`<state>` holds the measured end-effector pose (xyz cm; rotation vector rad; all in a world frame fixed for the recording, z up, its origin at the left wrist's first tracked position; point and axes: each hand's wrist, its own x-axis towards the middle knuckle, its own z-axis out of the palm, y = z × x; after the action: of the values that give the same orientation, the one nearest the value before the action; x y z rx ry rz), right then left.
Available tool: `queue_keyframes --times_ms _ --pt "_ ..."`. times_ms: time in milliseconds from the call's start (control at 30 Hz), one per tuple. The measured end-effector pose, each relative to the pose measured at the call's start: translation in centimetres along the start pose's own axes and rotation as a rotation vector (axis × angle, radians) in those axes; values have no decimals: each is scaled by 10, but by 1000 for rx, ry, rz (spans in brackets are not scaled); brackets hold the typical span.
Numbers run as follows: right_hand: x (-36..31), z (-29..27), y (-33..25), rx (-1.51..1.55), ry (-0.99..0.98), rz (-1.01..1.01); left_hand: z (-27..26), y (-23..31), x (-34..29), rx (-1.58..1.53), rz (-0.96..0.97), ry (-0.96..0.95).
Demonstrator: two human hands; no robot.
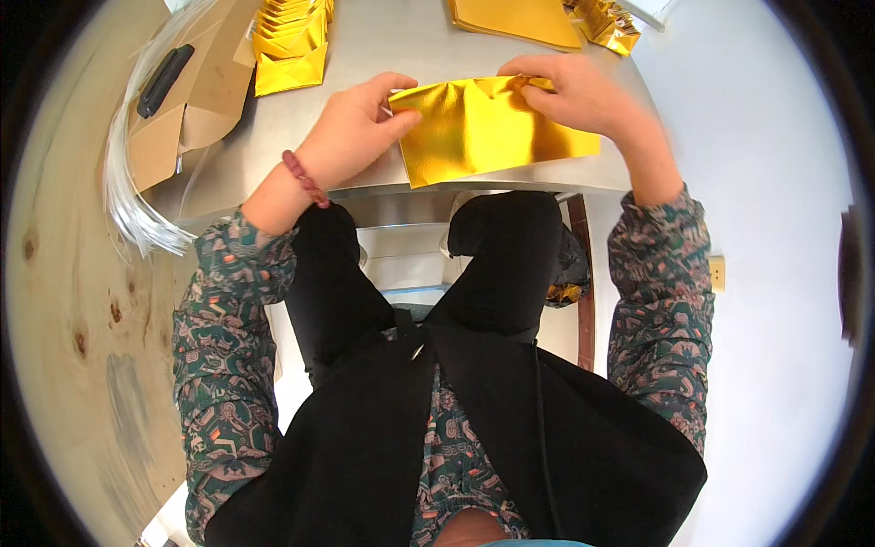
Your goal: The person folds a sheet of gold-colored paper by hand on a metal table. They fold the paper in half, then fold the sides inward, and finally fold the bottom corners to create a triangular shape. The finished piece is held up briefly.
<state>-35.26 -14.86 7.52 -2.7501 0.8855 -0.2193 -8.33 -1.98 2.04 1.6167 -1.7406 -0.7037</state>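
Observation:
A shiny gold foil sheet [483,132] is held up over the near edge of the metal table [392,50]. Its top edge is creased and curls toward the far side. My left hand [360,118] pinches the sheet's upper left corner between thumb and fingers. At the upper right, my right hand [579,91] grips the same edge, with the thumb in front and the fingers bent over the top. The sheet's lower edge slants down to the left, hanging just above the table's rim.
Folded gold foil pieces [292,46] stand in a row at the far left. A stack of flat gold sheets [519,20] lies at the far right, beside more folded pieces [609,25]. On the left are an opened cardboard box [196,100], a black handle-like object [166,80] and clear plastic strands [128,196].

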Motion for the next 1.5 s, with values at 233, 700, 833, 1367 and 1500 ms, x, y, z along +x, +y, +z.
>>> queue_keyframes --times_ms 233,700,833,1367,1500 --pt "7 54 24 -200 145 -49 17 -35 0 659 621 281" --pt "-23 119 -43 219 319 -329 17 -45 -9 629 492 156" --pt "-26 126 -43 217 338 -320 14 -42 -15 617 454 104" --pt "-35 133 -50 233 407 -295 13 -34 -16 616 459 51" --pt "-30 122 -44 230 426 -255 15 -25 -14 646 452 -3"
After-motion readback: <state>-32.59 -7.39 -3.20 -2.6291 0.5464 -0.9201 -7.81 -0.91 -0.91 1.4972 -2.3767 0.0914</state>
